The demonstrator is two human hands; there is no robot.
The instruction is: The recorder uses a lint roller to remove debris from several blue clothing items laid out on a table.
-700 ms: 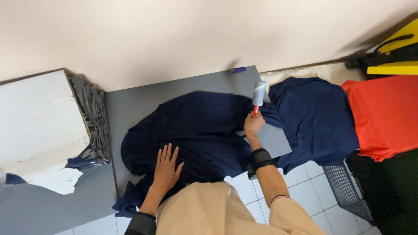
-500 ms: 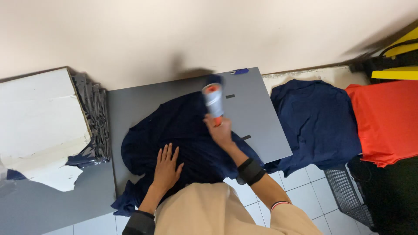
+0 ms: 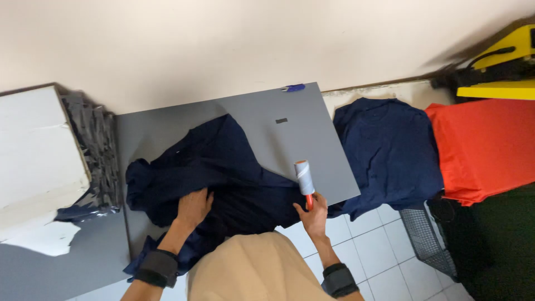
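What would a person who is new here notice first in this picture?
First, the crumpled navy garment spread over the grey table in the middle, with the left hand pressed flat on it. Next, the right hand holding a lint roller with an orange handle at the table's near edge. To the right, a bright orange cloth lies beside another navy garment.

Even, fairly bright indoor light. Soft shadows fall on the wall [image 3: 251, 50] toward 12 o'clock above the grey table [image 3: 301, 139]. Focus is sharp centrally, with wide-angle bending at the edges.
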